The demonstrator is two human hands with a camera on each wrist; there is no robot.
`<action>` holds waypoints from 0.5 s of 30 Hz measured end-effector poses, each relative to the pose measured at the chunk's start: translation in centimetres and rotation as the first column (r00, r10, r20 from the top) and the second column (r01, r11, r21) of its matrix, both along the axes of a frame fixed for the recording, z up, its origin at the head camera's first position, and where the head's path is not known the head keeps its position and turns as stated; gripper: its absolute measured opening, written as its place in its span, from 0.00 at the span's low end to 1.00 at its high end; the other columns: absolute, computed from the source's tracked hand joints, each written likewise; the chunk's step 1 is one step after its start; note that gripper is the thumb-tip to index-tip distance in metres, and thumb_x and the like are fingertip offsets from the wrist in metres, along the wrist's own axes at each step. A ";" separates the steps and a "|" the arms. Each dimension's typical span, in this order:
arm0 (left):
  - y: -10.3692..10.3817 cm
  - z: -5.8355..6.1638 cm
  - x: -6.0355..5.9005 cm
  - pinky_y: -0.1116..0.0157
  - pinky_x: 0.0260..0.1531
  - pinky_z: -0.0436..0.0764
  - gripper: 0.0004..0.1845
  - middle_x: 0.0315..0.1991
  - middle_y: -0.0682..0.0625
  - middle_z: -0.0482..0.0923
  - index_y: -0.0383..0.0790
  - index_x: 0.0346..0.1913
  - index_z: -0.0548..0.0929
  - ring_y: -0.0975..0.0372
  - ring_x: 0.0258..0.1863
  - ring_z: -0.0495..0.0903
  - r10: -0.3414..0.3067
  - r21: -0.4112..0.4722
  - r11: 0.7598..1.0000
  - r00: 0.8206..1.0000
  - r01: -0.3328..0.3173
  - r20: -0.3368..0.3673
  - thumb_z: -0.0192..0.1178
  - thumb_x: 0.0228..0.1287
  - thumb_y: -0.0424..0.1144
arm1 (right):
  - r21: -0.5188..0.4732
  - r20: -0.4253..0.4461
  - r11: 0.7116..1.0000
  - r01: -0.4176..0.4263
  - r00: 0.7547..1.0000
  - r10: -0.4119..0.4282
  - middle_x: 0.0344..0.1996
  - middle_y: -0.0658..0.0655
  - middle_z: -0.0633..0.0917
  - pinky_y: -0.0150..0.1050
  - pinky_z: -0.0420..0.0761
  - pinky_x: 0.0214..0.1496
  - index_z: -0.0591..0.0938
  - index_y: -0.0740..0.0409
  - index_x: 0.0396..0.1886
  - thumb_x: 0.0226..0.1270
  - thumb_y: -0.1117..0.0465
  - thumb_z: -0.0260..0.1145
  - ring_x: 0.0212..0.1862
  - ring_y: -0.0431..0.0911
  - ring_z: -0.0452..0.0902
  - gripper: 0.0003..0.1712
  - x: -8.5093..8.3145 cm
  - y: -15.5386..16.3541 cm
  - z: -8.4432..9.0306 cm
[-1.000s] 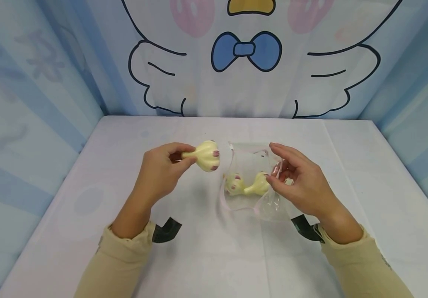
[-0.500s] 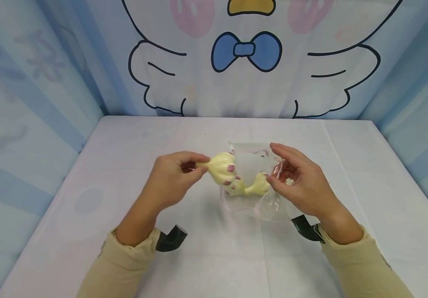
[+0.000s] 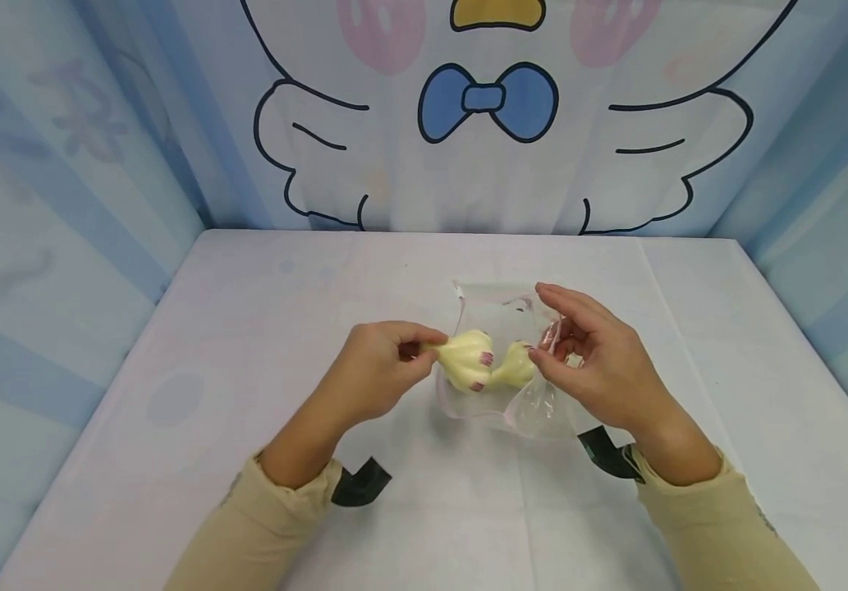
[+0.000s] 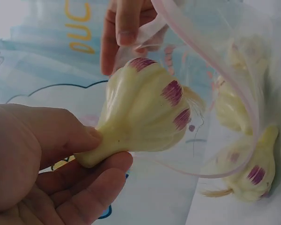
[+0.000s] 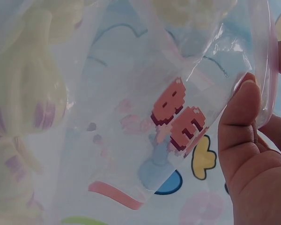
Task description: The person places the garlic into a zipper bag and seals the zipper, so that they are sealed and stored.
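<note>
Between thumb and fingers, my left hand pinches the stem of a pale garlic bulb with purple streaks. That bulb is at the bag's mouth in the left wrist view, its rooted end toward the opening. My right hand grips the right edge of the clear plastic bag and holds its mouth apart. Inside the bag lies a garlic bulb. The left wrist view shows another bulb low in the bag, hidden in the head view behind the held one.
A white cloth covers the table. Behind it hangs a curtain with a cartoon print, and blue curtains flank both sides. The bag carries a red printed figure. Black straps stick out from both cuffs.
My left hand has carried the garlic bulb rightward and toward me, from left of the bag to over its opening. The right hand keeps its place on the bag.
</note>
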State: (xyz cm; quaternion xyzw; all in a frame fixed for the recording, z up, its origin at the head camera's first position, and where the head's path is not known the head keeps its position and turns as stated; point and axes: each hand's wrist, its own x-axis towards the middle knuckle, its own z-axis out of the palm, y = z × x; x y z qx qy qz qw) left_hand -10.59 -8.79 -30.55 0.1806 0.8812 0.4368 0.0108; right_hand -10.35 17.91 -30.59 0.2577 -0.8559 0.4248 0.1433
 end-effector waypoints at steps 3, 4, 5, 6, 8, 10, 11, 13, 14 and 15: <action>0.4 -0.4 -0.1 0.69 0.36 0.82 0.09 0.38 0.51 0.86 0.36 0.46 0.89 0.62 0.37 0.82 -0.016 -0.020 1.000 1.000 0.016 0.001 0.65 0.65 0.30 | -0.002 -0.004 1.000 -0.003 1.000 0.003 0.57 0.61 0.78 0.22 0.76 0.37 0.74 0.69 0.67 0.52 0.78 0.74 0.35 0.41 0.73 0.39 0.0 0.1 0.0; 0.6 -0.6 -0.2 0.70 0.35 0.82 0.09 0.38 0.52 0.86 0.37 0.46 0.89 0.62 0.37 0.83 -0.020 -0.032 0.999 1.000 0.020 0.003 0.65 0.65 0.30 | -0.003 -0.006 1.000 -0.004 1.000 0.004 0.58 0.61 0.78 0.22 0.76 0.37 0.74 0.69 0.67 0.52 0.79 0.74 0.35 0.41 0.73 0.39 0.0 0.1 0.0; 0.7 -0.7 -0.3 0.70 0.35 0.82 0.09 0.38 0.52 0.86 0.37 0.46 0.89 0.62 0.38 0.83 -0.023 -0.045 0.999 1.000 0.024 0.007 0.65 0.65 0.30 | -0.003 -0.008 1.000 -0.005 1.000 0.005 0.58 0.61 0.78 0.22 0.76 0.37 0.74 0.69 0.67 0.52 0.78 0.74 0.35 0.41 0.73 0.39 0.0 0.1 0.0; 0.8 -0.9 -0.3 0.70 0.35 0.82 0.09 0.38 0.52 0.86 0.37 0.46 0.89 0.62 0.38 0.84 -0.028 -0.057 0.998 1.000 0.028 0.012 0.65 0.66 0.30 | -0.001 -0.009 1.000 -0.004 1.000 0.004 0.58 0.61 0.78 0.22 0.76 0.37 0.74 0.69 0.67 0.52 0.78 0.74 0.35 0.41 0.73 0.39 0.0 0.1 0.0; 1.1 -1.2 -0.5 0.71 0.35 0.81 0.08 0.38 0.53 0.86 0.38 0.46 0.89 0.62 0.39 0.84 -0.038 -0.088 0.995 0.999 0.040 0.017 0.65 0.66 0.31 | 0.002 -0.007 1.000 -0.002 1.000 0.002 0.58 0.61 0.78 0.22 0.76 0.37 0.74 0.68 0.67 0.53 0.78 0.74 0.35 0.41 0.73 0.39 0.0 0.1 0.0; 1.4 -1.3 -0.5 0.71 0.34 0.81 0.08 0.37 0.53 0.86 0.39 0.46 0.89 0.63 0.38 0.83 -0.054 -0.119 0.991 0.999 0.054 0.010 0.66 0.66 0.32 | 0.006 -0.003 1.000 0.002 1.000 -0.002 0.58 0.61 0.78 0.22 0.76 0.37 0.74 0.68 0.68 0.53 0.78 0.74 0.35 0.41 0.73 0.39 0.0 0.1 0.0; 1.5 -1.4 -0.6 0.71 0.34 0.80 0.08 0.37 0.53 0.86 0.38 0.46 0.89 0.63 0.38 0.83 -0.062 -0.130 0.990 0.998 0.062 0.003 0.66 0.66 0.32 | 0.010 0.000 1.000 0.005 1.000 -0.005 0.58 0.60 0.78 0.22 0.76 0.37 0.74 0.67 0.68 0.53 0.77 0.74 0.35 0.41 0.73 0.39 0.0 0.1 0.1; 1.8 -1.6 -0.6 0.71 0.34 0.80 0.08 0.36 0.53 0.85 0.38 0.45 0.90 0.63 0.37 0.82 -0.075 -0.146 0.987 0.997 0.072 -0.015 0.67 0.65 0.32 | 0.011 0.002 1.000 0.008 1.000 -0.008 0.58 0.60 0.78 0.22 0.76 0.37 0.74 0.68 0.68 0.53 0.77 0.74 0.35 0.42 0.73 0.39 0.0 0.1 0.1; 1.9 -1.6 -0.7 0.71 0.34 0.80 0.07 0.36 0.53 0.85 0.38 0.44 0.90 0.63 0.37 0.82 -0.077 -0.148 0.986 0.997 0.074 -0.014 0.67 0.65 0.33 | 0.009 0.003 1.000 0.007 1.000 -0.007 0.58 0.60 0.78 0.22 0.76 0.37 0.74 0.68 0.67 0.53 0.77 0.74 0.35 0.42 0.73 0.39 0.0 0.1 0.1; 2.1 -1.7 -0.7 0.71 0.34 0.80 0.07 0.36 0.53 0.85 0.38 0.44 0.90 0.63 0.37 0.81 -0.079 -0.153 0.985 0.997 0.075 -0.018 0.67 0.65 0.33 | 0.010 0.000 1.000 0.006 1.000 -0.006 0.58 0.60 0.78 0.22 0.76 0.37 0.74 0.68 0.67 0.53 0.77 0.74 0.35 0.41 0.73 0.39 0.0 0.2 0.1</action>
